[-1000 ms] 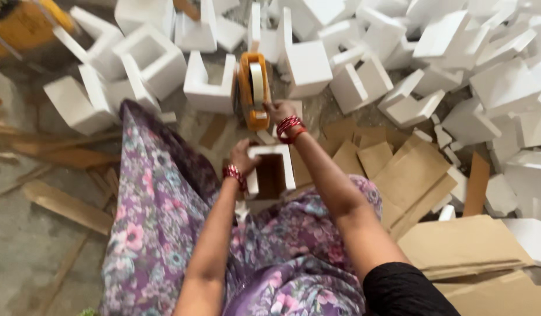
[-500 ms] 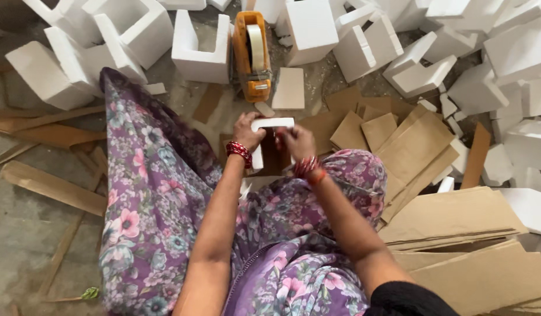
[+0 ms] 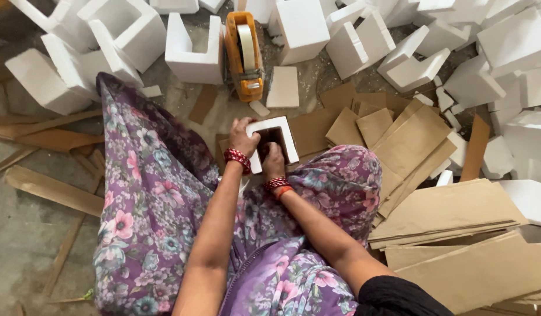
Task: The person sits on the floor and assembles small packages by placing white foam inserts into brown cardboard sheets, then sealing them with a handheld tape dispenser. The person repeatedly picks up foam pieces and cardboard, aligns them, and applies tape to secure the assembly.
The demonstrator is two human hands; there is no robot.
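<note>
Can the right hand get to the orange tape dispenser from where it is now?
Probably yes. The right hand is tucked inside the foam corner piece, which the left hand also grips. The tape dispenser stands just beyond on the floor, with only small foam scraps between, though the hand must come off the piece first.

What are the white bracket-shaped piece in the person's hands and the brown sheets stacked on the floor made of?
The white U-shaped piece, held by the left hand and right hand, looks like expanded polystyrene foam: matt, chalk-white, thick-walled, with crumbs scattered around. The brown sheets look like plain cardboard: flat, dull tan, thin cut edges, stacked in layers. Whether they are corrugated is too small to tell.
</note>
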